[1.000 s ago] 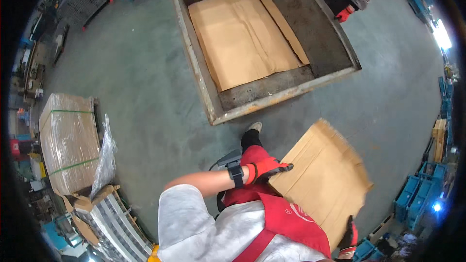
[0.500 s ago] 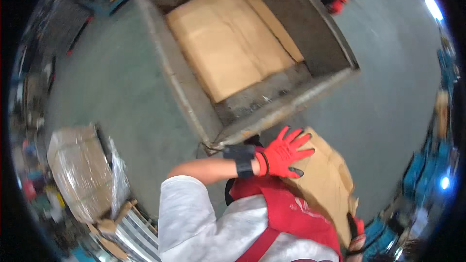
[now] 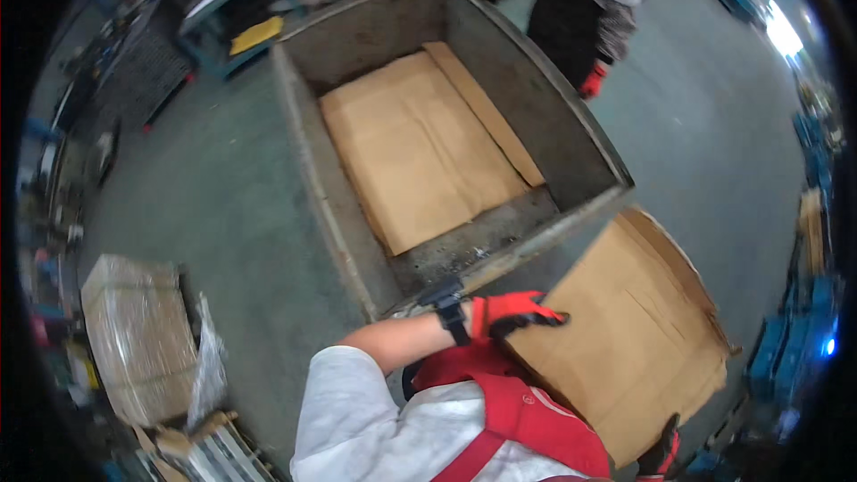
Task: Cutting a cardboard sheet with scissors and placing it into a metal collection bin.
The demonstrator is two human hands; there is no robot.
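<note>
A large brown cardboard sheet (image 3: 625, 330), creased and torn along one edge, is tilted in front of me at the right. My left hand (image 3: 518, 314), in a red and black glove, grips its left edge. At its lower right edge, my right hand (image 3: 659, 453), gloved alike, holds on; some of its fingers are hidden. Beyond the sheet stands an open grey metal bin (image 3: 353, 259) with worn walls. Inside it, a flat cardboard piece (image 3: 420, 152) covers most of the bottom, and small debris shows at the near end.
Another person (image 3: 571, 9) with a red glove stands beyond the bin's right side. A plastic-wrapped box (image 3: 143, 339) stands on the left. A blue workbench (image 3: 223, 27) is at the far left, and blue containers (image 3: 790, 339) line the right.
The cardboard sheet has swung up and outward, showing more of its face. My left hand's spread fingers have closed at its edge. The view has shifted, revealing more of the other person.
</note>
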